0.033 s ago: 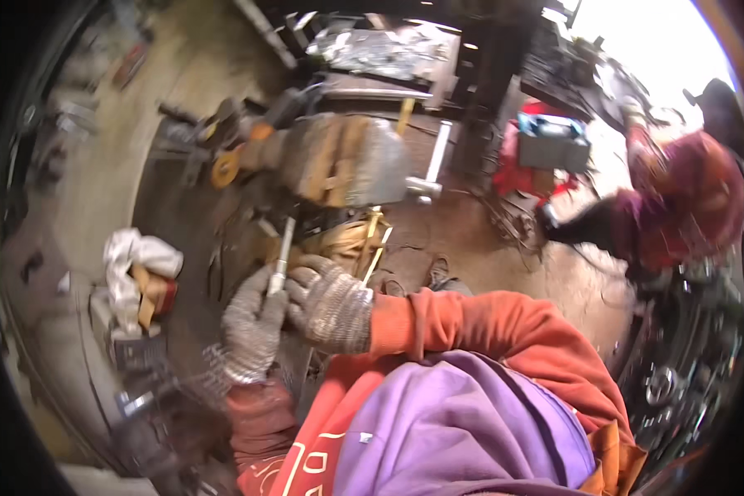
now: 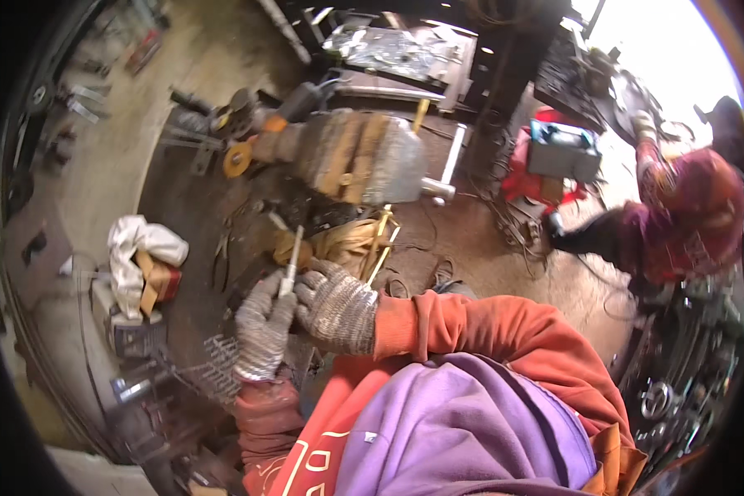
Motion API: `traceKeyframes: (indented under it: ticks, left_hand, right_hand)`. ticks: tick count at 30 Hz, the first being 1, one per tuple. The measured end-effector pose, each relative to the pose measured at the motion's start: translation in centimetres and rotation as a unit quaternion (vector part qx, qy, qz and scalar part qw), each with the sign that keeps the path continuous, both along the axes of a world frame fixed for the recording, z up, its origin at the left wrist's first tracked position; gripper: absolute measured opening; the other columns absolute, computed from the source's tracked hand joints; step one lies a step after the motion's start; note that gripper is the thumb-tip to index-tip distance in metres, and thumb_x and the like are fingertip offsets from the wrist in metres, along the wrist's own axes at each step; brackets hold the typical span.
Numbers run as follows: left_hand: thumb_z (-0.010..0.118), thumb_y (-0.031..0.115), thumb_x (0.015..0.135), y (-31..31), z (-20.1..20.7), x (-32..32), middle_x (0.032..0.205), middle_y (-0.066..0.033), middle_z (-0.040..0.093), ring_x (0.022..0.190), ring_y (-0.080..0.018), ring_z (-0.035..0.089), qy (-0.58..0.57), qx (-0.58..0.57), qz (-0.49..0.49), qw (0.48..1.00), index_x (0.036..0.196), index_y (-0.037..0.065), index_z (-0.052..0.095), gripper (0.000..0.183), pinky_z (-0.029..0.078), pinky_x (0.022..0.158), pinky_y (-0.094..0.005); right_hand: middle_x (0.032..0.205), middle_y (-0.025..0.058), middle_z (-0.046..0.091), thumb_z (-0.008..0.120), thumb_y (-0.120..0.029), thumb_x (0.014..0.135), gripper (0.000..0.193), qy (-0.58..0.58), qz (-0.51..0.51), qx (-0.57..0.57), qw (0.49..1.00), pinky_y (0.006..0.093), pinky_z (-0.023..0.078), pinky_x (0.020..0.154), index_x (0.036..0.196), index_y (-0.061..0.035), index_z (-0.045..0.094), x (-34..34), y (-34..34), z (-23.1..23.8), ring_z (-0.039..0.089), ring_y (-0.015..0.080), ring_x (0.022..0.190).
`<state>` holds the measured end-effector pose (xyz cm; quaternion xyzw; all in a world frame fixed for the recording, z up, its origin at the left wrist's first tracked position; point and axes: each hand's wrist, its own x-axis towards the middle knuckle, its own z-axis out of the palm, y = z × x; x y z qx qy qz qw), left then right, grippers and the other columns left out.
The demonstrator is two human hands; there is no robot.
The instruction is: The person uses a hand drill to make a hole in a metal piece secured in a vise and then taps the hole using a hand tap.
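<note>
My left hand (image 2: 264, 318), in a grey knitted glove, is closed around a slim metal rod (image 2: 293, 258) with a thicker, pale lower end. The rod points up and away from me. My right hand (image 2: 339, 306), gloved alike, is beside it with curled fingers close to the rod's lower end. Whether those fingers grip the rod or something else is hidden. Just beyond the hands lies a bundle of tan cloth (image 2: 347, 241), with thin yellow bars (image 2: 380, 240) beside it. Pliers (image 2: 221, 258) lie on the dark surface left of the rod.
A block of wood and metal (image 2: 360, 157) stands ahead, a hammer (image 2: 453, 157) against its right side. A yellow disc (image 2: 237, 159) lies left of it. White cloth (image 2: 145, 240) is at left. Another person (image 2: 690, 207) works at right, near a grey box (image 2: 562, 157). Cables cross the floor.
The whole view has shifted slightly, so the surroundings sit a little further right and look sharper. The rod stays in my left hand; both hands keep nearly the same pose.
</note>
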<state>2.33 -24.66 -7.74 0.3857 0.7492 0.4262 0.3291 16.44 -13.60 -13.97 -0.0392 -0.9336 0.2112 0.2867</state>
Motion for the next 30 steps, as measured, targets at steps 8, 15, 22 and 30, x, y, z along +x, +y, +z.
traceKeyframes:
  ticks: [8,15,22,30]
  left_hand:
    - [0.069,0.020,0.105,-14.4,-13.0,1.8,0.106,-0.0057,0.074,0.089,-0.0155,0.067,0.115,0.009,0.193,0.974,0.135,0.000,0.070,0.036,0.057,0.080,-0.0335]
    - [0.076,0.024,0.097,-14.3,-9.8,0.2,0.116,-0.0187,0.073,0.100,-0.0297,0.071,0.391,-0.177,0.085,0.899,0.130,0.002,0.072,0.040,0.056,0.088,-0.0410]
    - [0.075,0.012,0.095,-2.0,-4.0,0.8,0.109,-0.0178,0.076,0.097,-0.0316,0.074,0.222,-0.001,0.066,0.973,0.117,0.000,0.077,0.026,0.058,0.087,-0.0399]
    - [0.074,0.027,0.097,11.9,-16.1,6.1,0.135,-0.0210,0.070,0.122,-0.0342,0.071,-0.021,0.060,-0.054,0.997,0.137,-0.001,0.067,0.049,0.056,0.101,-0.0399]
  right_hand:
    - [0.093,0.0159,0.076,0.079,-0.035,0.077,0.038,-0.261,0.317,-0.041,0.911,0.0522,0.060,0.078,0.101,-0.0052,0.077,-2.7,-4.6,-4.2,0.074,0.0383,0.088]
    - [0.091,0.0171,0.077,0.078,-0.027,0.082,0.024,-0.351,0.266,-0.132,0.888,0.0519,0.061,0.077,0.096,-0.0086,0.081,0.2,-1.3,-4.5,0.076,0.0387,0.090]
    - [0.121,0.0107,0.081,0.074,-0.025,0.094,0.031,-0.358,0.144,-0.223,0.895,0.0419,0.060,0.092,0.121,-0.0138,0.081,10.5,10.5,-9.9,0.078,0.0335,0.103]
    - [0.098,0.0039,0.068,0.064,-0.061,0.103,0.061,0.151,-0.171,-0.878,0.420,0.0507,0.060,0.088,0.133,-0.0081,0.067,16.8,16.4,-17.6,0.072,0.0290,0.092]
